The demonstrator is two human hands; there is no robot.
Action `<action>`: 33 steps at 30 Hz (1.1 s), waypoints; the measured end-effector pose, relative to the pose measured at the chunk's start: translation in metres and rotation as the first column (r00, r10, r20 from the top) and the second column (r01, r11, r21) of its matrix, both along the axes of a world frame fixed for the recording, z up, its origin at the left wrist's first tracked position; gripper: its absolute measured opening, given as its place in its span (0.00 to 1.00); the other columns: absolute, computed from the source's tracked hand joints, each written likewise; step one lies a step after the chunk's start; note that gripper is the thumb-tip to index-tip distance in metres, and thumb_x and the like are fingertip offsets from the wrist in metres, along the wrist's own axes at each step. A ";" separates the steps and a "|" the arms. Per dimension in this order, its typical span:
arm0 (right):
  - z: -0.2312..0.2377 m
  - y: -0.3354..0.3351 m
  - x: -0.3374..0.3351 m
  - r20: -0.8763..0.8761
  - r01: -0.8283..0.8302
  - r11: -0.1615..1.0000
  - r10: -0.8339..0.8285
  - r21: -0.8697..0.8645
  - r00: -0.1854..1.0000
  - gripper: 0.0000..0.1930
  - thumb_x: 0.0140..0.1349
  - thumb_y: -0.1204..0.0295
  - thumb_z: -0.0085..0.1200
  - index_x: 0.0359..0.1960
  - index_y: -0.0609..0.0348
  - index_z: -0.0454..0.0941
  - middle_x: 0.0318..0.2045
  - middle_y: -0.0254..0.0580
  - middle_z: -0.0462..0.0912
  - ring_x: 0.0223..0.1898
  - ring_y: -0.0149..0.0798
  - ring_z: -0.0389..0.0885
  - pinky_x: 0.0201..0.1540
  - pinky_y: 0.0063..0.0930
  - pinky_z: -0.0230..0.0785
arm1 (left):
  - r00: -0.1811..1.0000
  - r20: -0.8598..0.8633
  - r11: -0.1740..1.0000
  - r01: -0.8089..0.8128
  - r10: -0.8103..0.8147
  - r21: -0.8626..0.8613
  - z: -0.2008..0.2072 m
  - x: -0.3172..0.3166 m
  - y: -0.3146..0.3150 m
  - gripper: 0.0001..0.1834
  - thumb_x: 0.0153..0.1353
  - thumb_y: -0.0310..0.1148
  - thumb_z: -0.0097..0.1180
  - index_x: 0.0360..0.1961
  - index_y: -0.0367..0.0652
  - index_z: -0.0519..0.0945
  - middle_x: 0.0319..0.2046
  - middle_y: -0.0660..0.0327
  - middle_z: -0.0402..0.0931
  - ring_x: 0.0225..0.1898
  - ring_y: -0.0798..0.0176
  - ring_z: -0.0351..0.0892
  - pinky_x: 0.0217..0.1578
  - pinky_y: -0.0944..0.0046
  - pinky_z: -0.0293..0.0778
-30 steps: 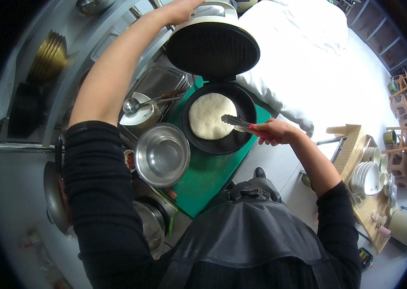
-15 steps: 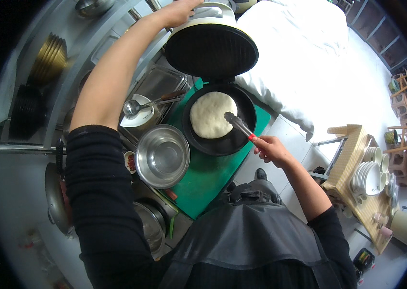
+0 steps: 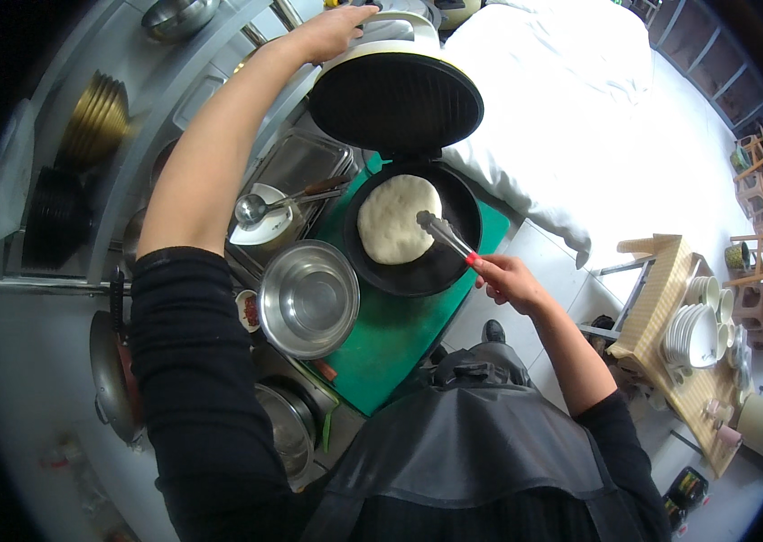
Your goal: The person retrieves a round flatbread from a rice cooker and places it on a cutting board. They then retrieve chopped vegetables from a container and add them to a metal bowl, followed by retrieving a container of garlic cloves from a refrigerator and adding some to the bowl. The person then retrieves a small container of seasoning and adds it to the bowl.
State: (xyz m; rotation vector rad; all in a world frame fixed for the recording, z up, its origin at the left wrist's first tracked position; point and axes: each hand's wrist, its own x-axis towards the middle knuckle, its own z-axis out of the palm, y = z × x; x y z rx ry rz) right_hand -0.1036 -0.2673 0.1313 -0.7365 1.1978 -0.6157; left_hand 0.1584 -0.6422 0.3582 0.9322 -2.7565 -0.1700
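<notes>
A round, pale flatbread (image 3: 399,219) lies in the black lower pan (image 3: 431,275) of an electric griddle. Its lid (image 3: 397,101) stands raised behind, ribbed dark inside and cream outside. My left hand (image 3: 327,34) is at the lid's upper left edge, fingers stretched toward the lid's handle (image 3: 410,25); whether they press on it is hard to see. In my right hand (image 3: 510,282) are metal tongs (image 3: 450,237) with red grips, held closed around the handles. The tips of the tongs meet the right side of the bread.
Under the griddle lies a green board (image 3: 372,348). Left of it stand a steel bowl (image 3: 308,298), a ladle (image 3: 252,210) over a white dish, and a small bowl of red bits (image 3: 247,310). White cloth (image 3: 544,108) spreads behind; a table (image 3: 639,312) with stacked plates stands right.
The whole view has shifted slightly. Against the lid, my left hand sits much as before, and the tongs remain at the bread's right side.
</notes>
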 end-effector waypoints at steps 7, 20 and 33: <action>-0.016 -0.038 0.038 0.026 0.008 1.000 -0.008 0.010 1.000 0.21 0.65 0.54 0.59 0.45 0.62 0.80 0.23 0.30 0.75 0.19 0.22 0.65 0.18 0.18 0.55 | 0.969 0.113 0.950 -0.187 0.220 -0.252 -0.017 -0.006 0.006 0.27 0.69 0.24 0.48 0.69 0.46 0.63 0.63 0.50 0.69 0.65 0.49 0.68 0.66 0.56 0.64; 0.041 -0.061 0.041 -0.847 -0.828 0.280 -0.385 -0.485 0.366 0.18 0.59 0.68 0.56 0.49 0.60 0.75 0.27 0.40 0.80 0.26 0.40 0.83 0.22 0.34 0.72 | 0.995 0.024 0.958 -0.091 0.101 -0.271 -0.012 -0.004 0.014 0.17 0.66 0.26 0.49 0.57 0.42 0.72 0.50 0.47 0.74 0.53 0.45 0.74 0.55 0.52 0.69; 0.135 -0.020 0.012 -0.987 -0.974 0.217 -0.131 0.068 -0.098 0.25 0.60 0.63 0.59 0.57 0.59 0.69 0.37 0.44 0.79 0.29 0.41 0.82 0.27 0.34 0.73 | 0.999 0.044 0.961 0.002 0.010 -0.278 0.002 -0.005 0.023 0.08 0.60 0.28 0.53 0.39 0.37 0.76 0.38 0.40 0.76 0.47 0.37 0.75 0.49 0.46 0.70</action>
